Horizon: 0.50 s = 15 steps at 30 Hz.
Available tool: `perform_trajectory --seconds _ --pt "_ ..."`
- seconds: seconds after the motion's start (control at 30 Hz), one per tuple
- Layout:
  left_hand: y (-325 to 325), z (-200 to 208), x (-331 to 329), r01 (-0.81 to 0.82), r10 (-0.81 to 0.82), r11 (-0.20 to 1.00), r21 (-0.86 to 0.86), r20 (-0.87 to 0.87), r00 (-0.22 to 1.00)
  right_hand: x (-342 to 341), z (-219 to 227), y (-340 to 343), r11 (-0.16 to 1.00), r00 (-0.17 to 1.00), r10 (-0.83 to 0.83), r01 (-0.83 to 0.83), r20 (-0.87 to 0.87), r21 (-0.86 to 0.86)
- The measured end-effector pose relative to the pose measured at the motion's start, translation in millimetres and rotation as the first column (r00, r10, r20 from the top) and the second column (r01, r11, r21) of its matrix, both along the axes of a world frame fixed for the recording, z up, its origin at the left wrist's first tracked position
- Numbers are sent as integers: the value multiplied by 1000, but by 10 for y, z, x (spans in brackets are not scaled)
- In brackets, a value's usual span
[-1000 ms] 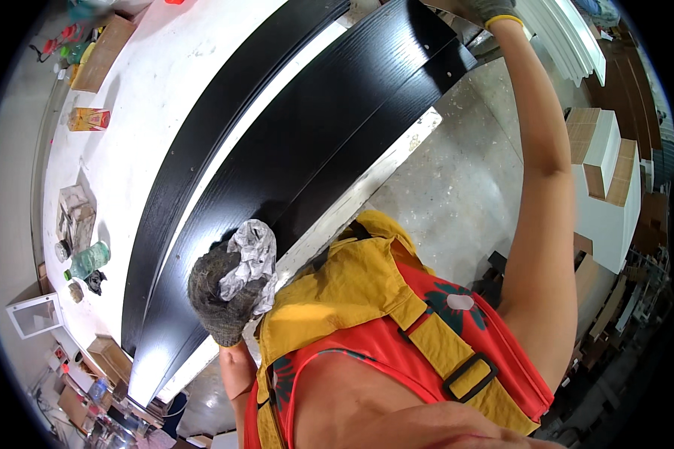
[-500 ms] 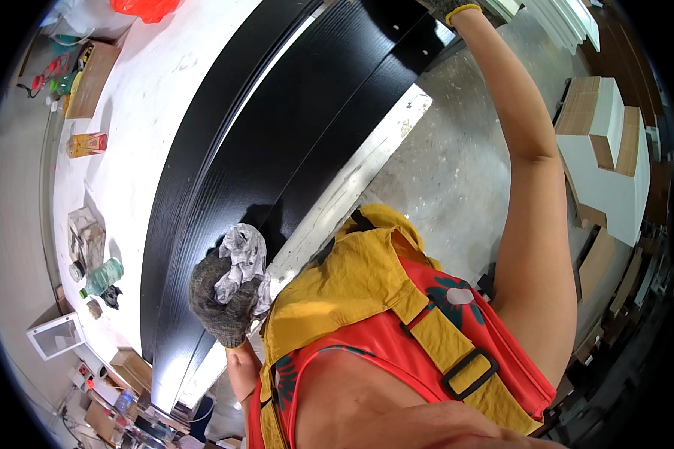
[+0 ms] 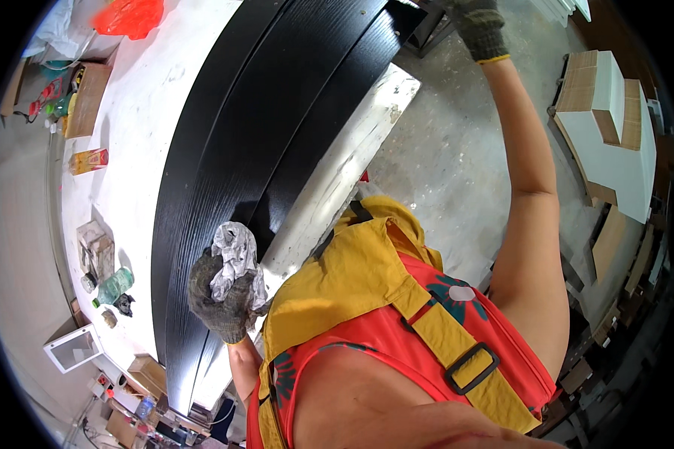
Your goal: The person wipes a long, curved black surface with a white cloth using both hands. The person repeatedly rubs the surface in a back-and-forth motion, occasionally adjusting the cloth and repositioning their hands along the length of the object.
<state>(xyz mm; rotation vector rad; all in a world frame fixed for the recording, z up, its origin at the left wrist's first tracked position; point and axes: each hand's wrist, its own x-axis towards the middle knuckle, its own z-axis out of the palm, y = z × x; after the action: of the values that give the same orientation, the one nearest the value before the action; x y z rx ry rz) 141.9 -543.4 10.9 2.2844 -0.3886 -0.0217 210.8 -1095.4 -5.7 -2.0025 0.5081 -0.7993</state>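
Observation:
Long black wood-grain boards point(image 3: 251, 112) lie side by side on a white worktable, with thin seams between them. My left hand point(image 3: 216, 303), in a dark grey knit glove, is closed around a crumpled grey-white rag point(image 3: 236, 251) and rests over the near part of the boards. At the top right, my right hand point(image 3: 481, 30) wears a similar glove with a yellow cuff edge. It is off the far end of the boards, above the floor, and its fingers are hard to make out at the picture's dark edge.
The table's chipped white edge point(image 3: 344, 165) runs beside my yellow apron. On the table stand a green bottle point(image 3: 114, 286), a yellow-red carton point(image 3: 89, 161), a cardboard box point(image 3: 90, 99) and a red plastic bag point(image 3: 131, 18). White panels point(image 3: 614, 161) are stacked on the floor at right.
My right hand has come away from the boards' far end, to the right. The white gap between the left board and its neighbour has closed. My left hand keeps the rag.

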Motion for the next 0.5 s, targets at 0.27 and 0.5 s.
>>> perform_trajectory --seconds 0.27,0.5 --pt "8 -1 -42 -15 13 999 38 45 999 -143 174 824 939 999 -13 -6 -52 -345" --pt "-15 3 -21 18 -18 1000 13 46 999 -449 6 1721 743 969 237 -139 62 -655"
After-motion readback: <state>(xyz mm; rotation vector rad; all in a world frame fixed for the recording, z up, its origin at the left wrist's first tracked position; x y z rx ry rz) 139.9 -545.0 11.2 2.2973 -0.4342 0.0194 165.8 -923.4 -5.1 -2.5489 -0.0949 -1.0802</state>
